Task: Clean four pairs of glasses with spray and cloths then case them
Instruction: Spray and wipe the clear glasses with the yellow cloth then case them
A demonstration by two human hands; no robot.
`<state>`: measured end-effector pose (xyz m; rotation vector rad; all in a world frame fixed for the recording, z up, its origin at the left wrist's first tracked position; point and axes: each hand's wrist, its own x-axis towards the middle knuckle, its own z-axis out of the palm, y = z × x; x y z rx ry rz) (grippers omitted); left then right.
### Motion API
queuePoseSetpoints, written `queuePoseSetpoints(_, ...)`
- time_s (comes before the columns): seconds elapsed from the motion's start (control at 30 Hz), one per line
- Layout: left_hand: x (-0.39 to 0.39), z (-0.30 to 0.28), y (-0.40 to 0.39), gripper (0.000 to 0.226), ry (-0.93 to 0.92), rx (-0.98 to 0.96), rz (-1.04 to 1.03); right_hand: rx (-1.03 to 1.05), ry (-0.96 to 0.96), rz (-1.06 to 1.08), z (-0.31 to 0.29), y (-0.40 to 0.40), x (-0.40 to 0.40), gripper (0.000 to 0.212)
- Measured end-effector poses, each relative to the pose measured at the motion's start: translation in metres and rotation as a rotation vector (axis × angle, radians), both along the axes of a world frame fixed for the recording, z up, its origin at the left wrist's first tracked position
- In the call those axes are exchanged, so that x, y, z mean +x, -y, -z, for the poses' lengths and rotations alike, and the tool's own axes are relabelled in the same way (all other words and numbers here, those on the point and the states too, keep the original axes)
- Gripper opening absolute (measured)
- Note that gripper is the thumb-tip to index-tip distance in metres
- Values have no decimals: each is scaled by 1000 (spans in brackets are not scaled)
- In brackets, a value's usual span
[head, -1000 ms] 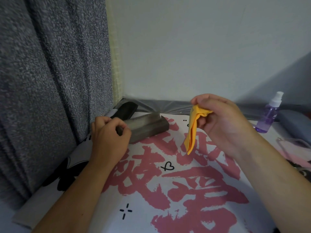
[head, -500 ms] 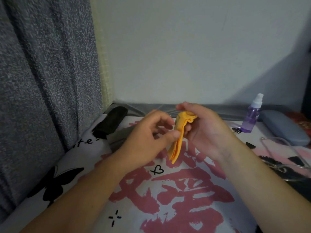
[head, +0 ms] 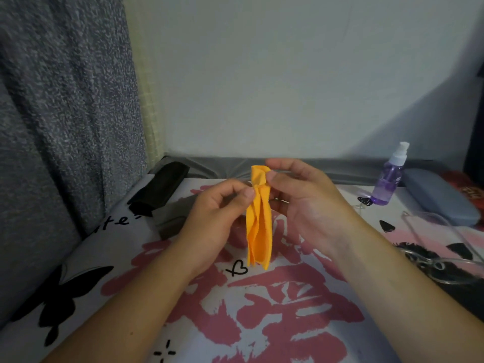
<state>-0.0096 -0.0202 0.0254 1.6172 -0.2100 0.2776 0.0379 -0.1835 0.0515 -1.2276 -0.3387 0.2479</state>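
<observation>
Both hands meet above the printed cover (head: 275,305), sharing one orange cloth (head: 259,226). The right hand (head: 309,205) pinches the bunched top fold between thumb and curled fingers; the left hand (head: 217,213) nips the cloth just below that pinch, thumb and forefinger closed on its edge. The rest of the cloth hangs free beneath the two grips in loose lengthwise pleats, its lower hem close above the cover; whether it touches cannot be told.

Well to the right of the grip stand the spray bottle (head: 390,179) and, beyond it, a grey case (head: 440,197). A clear pair of glasses (head: 440,247) lies right of the grip, nearer the person. Left of the grip lie a black case (head: 159,189) and a brown-grey case (head: 172,218), partly hidden behind the left hand.

The step in hand appears to be opening the cloth out. It is best done by drawing the two pinches apart along one edge, letting the pleats fall open and keeping the hem off the cover.
</observation>
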Motion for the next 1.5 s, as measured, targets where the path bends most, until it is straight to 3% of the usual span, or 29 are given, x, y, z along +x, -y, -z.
queuePoseSetpoints(0.17, 0, -1, -6, 19, 13, -69, 52, -9, -54, 27, 1, 0, 1, 16)
queuePoseSetpoints(0.3, -1, -3, -3, 16, -35, -214, -6, -521, 189, 357, 10, -1, 6, 5)
queuePoseSetpoints(0.33, 0, -2, -3, 17, -32, -204, -42, -573, 244, 398, 9, -2, 4, 12)
queuePoseSetpoints(0.47, 1, 0, -4, 21, -38, -145, -79, -520, 326, 193, -3, -7, -12, 33)
queuePoseSetpoints(0.63, 2, -1, -6, 27, -35, -163, -60, -522, 278, 29, 4, -13, -11, 13)
queuePoseSetpoints(0.73, 5, 0, -8, 20, -5, -146, -118, -453, 226, 98, 3, -7, -5, 4)
queuePoseSetpoints(0.83, 8, -1, -12, 20, -5, -223, -212, -283, 66, 197, 1, -1, -2, 16)
queuePoseSetpoints(0.97, 11, -7, -25, 18, -29, -293, -322, -368, 96, 429, 6, 1, 7, 20)
queuePoseSetpoints(1.07, 12, -18, -46, 12, 26, -191, -391, -330, 208, 477, 6, -4, 3, 14)
queuePoseSetpoints(1.23, 16, -47, -94, 18, 145, 19, -516, -246, 453, 374, 6, -15, -13, 21)
queuePoseSetpoints(1.3, 16, -48, -108, 16, 72, 146, -506, -393, 587, 302, 17, -22, -17, 25)
queuePoseSetpoints(1.43, 15, -25, -134, 13, -247, 739, -576, -831, 816, 118, 45, -35, -14, 26)
queuePoseSetpoints(1.5, 8, -18, -132, 20, -222, 879, -724, -917, 807, 47, 49, -36, -13, 27)
